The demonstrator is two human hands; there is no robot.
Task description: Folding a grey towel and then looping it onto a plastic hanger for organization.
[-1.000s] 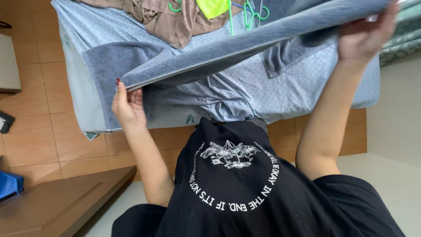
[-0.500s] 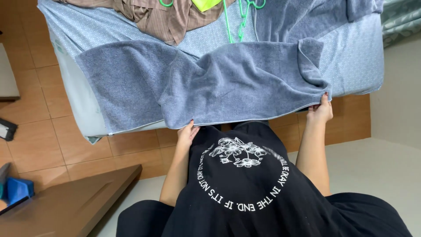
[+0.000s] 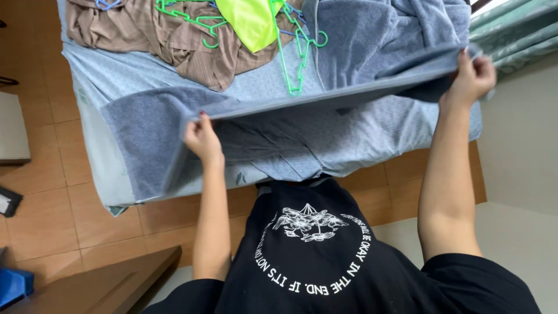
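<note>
Over the bed [image 3: 372,145], grey-blue towel [image 3: 145,134] lifted by one edge: left hand [image 3: 202,138] pinching it near the middle, right hand [image 3: 475,75] gripping the far corner higher up. Beyond, brown garment [image 3: 174,40], green hangers [image 3: 296,52], neon-yellow cloth [image 3: 253,20].

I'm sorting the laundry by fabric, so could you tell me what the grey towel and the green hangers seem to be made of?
Towel: likely cotton terry, matte, with a fuzzy looped nap and soft drape. Hangers: probably plastic, thin, smooth and evenly bright green.
</note>
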